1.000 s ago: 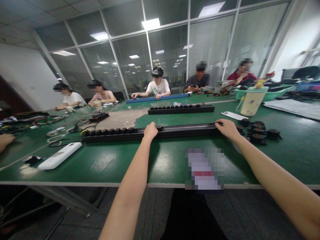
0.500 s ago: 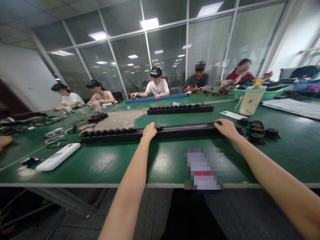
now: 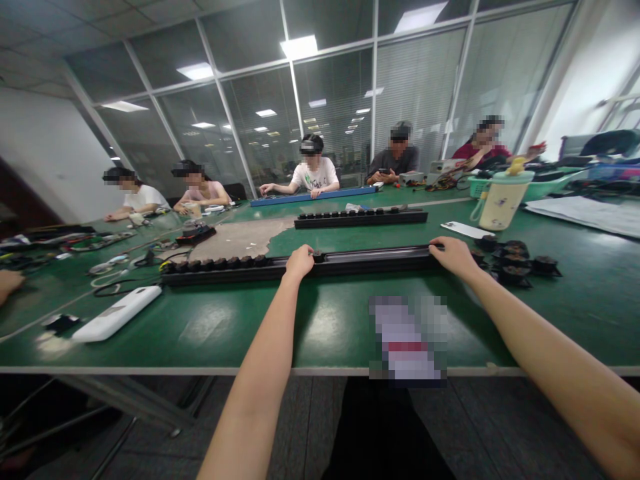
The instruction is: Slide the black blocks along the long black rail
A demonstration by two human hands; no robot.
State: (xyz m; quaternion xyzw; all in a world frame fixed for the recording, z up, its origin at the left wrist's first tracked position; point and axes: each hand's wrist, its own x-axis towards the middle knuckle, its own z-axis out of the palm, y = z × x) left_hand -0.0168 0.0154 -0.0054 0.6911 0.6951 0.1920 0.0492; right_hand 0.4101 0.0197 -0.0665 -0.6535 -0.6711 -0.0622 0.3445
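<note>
A long black rail (image 3: 370, 262) lies across the table before me, its left part carrying a row of black round modules (image 3: 220, 263). My left hand (image 3: 300, 262) is closed near the middle of the rail, against a single black module (image 3: 319, 257) seated in the channel; the fingertips are partly hidden. At the rail's right end, my right hand (image 3: 454, 257) pinches the rail between thumb and fingers. Just beyond that hand sits a cluster of loose black modules (image 3: 515, 259).
A second black rail (image 3: 360, 219) with modules lies farther back. A white power-bank-like case (image 3: 117, 315), a phone (image 3: 407, 340), a white phone (image 3: 467, 231) and a cup (image 3: 503, 203) are on the green table (image 3: 240, 347). Several people sit opposite; another person's hand (image 3: 10, 283) shows at left.
My hands and the rail stay nearly in place; the view shifts slightly. Across the table, a person's hand at the blue bar lifts a little.
</note>
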